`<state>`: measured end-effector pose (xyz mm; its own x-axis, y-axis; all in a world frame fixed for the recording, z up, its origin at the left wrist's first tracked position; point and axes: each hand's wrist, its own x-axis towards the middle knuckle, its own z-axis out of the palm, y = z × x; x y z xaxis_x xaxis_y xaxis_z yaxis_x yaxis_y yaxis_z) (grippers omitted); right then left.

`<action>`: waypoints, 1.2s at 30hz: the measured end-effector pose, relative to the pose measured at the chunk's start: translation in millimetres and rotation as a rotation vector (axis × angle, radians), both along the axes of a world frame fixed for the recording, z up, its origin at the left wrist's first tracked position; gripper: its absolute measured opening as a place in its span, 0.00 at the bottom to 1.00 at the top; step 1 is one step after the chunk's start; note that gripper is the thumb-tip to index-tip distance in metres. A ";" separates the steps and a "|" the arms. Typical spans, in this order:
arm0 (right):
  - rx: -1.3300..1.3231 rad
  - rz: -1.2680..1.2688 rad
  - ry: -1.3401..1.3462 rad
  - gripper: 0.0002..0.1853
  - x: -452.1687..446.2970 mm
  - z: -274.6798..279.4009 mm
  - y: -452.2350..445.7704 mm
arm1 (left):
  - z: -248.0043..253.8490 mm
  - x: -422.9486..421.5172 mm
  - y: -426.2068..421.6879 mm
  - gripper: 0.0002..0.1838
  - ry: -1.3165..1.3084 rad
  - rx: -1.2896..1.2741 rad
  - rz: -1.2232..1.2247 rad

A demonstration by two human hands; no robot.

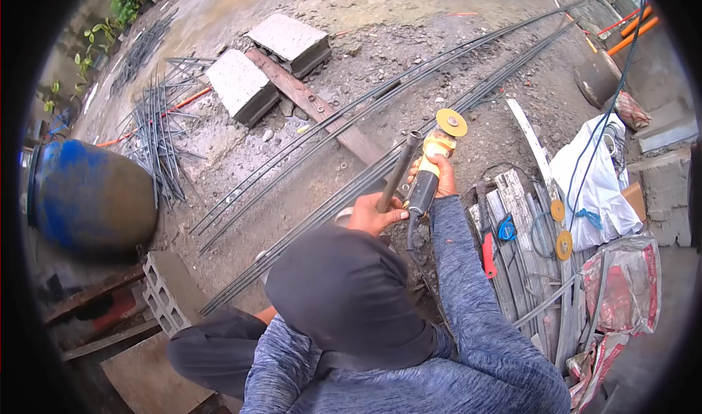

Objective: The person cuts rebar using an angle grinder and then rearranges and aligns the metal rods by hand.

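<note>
My right hand (pixel 444 179) is wrapped round the body of a yellow and black angle grinder (pixel 424 185). Its yellow disc (pixel 452 122) points away from me, and a dark cord trails from its rear end. In my left hand (pixel 371 215) is a dark metal pipe (pixel 398 172), tilted up beside the grinder. My left thumb reaches close to the grinder's rear; whether it touches cannot be made out. Long steel rods (pixel 292 251) lie on the ground just past my left hand. A dark hood (pixel 344 297) fills the lower middle and hides part of my forearms.
Two concrete blocks (pixel 240 85) and a wooden plank (pixel 322 112) lie ahead. At left are a blue drum (pixel 95 194), a hollow block (pixel 172 290) and cut rods (pixel 157 136). To the right lie a red-handled tool (pixel 488 255), a blue tape measure (pixel 506 228), spare discs (pixel 564 245) and a white sack (pixel 594 183).
</note>
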<state>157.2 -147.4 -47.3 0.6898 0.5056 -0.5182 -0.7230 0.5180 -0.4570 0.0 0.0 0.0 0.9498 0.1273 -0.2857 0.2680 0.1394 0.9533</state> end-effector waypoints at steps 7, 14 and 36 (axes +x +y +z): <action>0.055 0.030 0.042 0.18 -7.7 -5.5 6.4 | -4.4 -12.0 1.9 0.18 0.032 -0.054 0.023; -0.053 0.028 -0.122 0.22 -13.3 -25.3 1.3 | -11.9 -17.0 6.3 0.18 0.020 -0.016 0.026; -0.378 0.057 -0.112 0.13 -43.4 -18.1 -80.3 | 78.8 -109.1 200.0 0.14 -0.050 0.513 0.512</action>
